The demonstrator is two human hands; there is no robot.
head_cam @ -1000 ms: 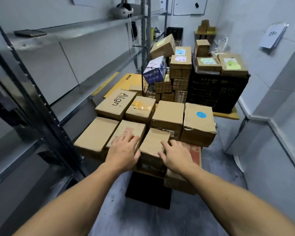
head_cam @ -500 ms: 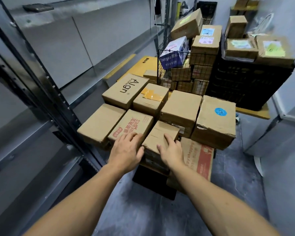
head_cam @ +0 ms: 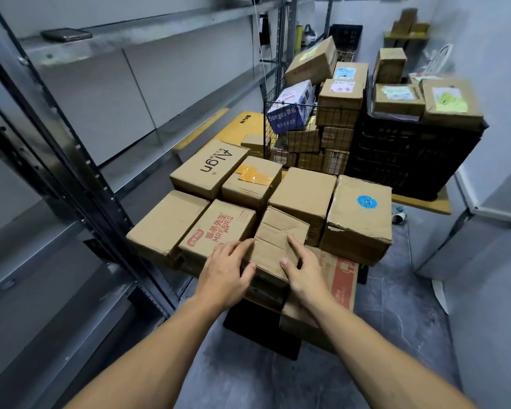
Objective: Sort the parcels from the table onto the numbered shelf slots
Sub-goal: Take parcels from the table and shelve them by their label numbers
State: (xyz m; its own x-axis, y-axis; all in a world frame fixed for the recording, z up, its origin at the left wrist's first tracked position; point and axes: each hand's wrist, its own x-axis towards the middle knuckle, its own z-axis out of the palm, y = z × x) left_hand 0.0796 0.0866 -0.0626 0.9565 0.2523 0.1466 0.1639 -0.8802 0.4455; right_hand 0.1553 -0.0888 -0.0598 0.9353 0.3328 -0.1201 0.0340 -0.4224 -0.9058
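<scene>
Several brown cardboard parcels cover a small table in front of me. A small plain parcel sits at the front, tilted up at its near edge. My left hand grips its left side, thumb on the near face and fingers on top. My right hand holds its right side, with the thumb and a finger on top. To the left lies a parcel with red "MR FRIES" print. A grey metal shelf rack runs along the left wall, its slots bare; no slot numbers can be read.
Behind stand an "Align" box, a taped box, a plain box and a blue-stickered box. A wire basket and a black crate hold more parcels. A phone lies on the upper shelf.
Both hands moved from the box tops onto the small front parcel and took hold of it; its near edge has tipped up. The view has come closer.
</scene>
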